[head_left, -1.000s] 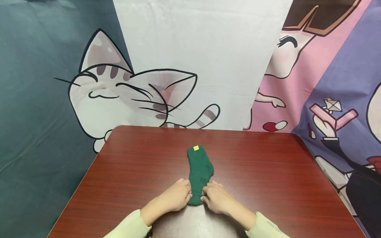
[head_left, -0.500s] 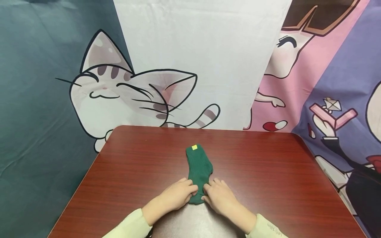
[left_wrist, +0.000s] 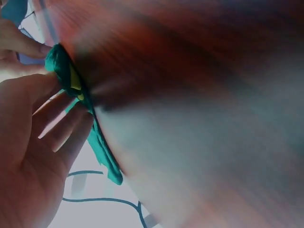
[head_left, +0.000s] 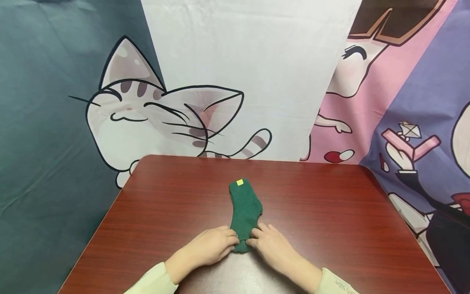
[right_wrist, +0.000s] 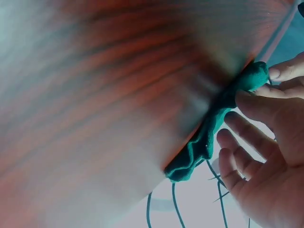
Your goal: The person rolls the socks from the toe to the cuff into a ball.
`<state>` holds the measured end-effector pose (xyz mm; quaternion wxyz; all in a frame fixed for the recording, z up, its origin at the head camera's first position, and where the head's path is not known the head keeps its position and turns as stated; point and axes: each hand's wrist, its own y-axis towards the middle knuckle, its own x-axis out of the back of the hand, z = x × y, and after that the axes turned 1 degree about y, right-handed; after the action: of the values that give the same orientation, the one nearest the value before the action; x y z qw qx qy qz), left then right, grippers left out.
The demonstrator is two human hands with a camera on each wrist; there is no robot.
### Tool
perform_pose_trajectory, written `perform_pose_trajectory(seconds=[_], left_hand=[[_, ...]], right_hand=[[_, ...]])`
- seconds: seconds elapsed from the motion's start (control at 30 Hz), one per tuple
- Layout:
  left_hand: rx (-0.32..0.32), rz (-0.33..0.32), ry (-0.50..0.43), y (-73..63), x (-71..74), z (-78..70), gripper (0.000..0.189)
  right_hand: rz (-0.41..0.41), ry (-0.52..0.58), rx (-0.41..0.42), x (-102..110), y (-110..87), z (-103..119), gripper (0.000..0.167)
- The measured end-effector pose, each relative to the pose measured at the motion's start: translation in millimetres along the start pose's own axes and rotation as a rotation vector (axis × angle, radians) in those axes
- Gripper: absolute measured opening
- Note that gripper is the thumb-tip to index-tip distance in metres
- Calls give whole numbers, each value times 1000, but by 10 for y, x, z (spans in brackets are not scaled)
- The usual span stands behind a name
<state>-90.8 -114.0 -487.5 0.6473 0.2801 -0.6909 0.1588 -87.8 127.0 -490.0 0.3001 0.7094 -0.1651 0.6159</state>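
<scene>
A dark green ribbed sock [head_left: 244, 208] lies flat on the table, its toe end with a yellow label [head_left: 240, 182] pointing away from me. A crosswise fold line shows near its close end. My left hand [head_left: 213, 247] pinches the left edge there, thumb on the near side. At the opposite edge, my right hand [head_left: 273, 249] holds the sock between thumb and forefinger. In the right wrist view, the other fingers of the right hand [right_wrist: 270, 147] are loosely bent beside the green cloth [right_wrist: 209, 128]. The left wrist view shows the left hand [left_wrist: 42, 123] against the sock [left_wrist: 102, 147].
The reddish-brown wooden table [head_left: 165, 192] extends around the sock on both sides. Behind it hangs a printed cloth backdrop [head_left: 286, 81] with a cartoon cat and figures. Pale sleeves [head_left: 156, 279] cover the forearms.
The left fingers first reached further over the sock, then drew back toward its left edge and nearer to me. The right hand shifted slightly. The sock moved a little left early on.
</scene>
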Motion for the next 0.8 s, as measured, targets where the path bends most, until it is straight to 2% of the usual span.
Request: perform_pose_trajectory(seconds=[0.17,0.33,0.57,0.7,0.8], left_hand=[[-47,6,69,-33,18,-21,28],[-49,-9,150,3,11,-67,23],[-67,-43,221,43,-20,-86,24],[-56,-65,218,51,-48,-92,12],[-31,-61,199,56,-56,-89,9]], right_hand=[[41,-93,120,14,-14,-11,22],[-4,-135,179,-5,-3,8,17],[14,-161,195,3,-26,23,22],[11,-150,195,4,-35,17,23],[8,-97,166,-3,-28,7,24]])
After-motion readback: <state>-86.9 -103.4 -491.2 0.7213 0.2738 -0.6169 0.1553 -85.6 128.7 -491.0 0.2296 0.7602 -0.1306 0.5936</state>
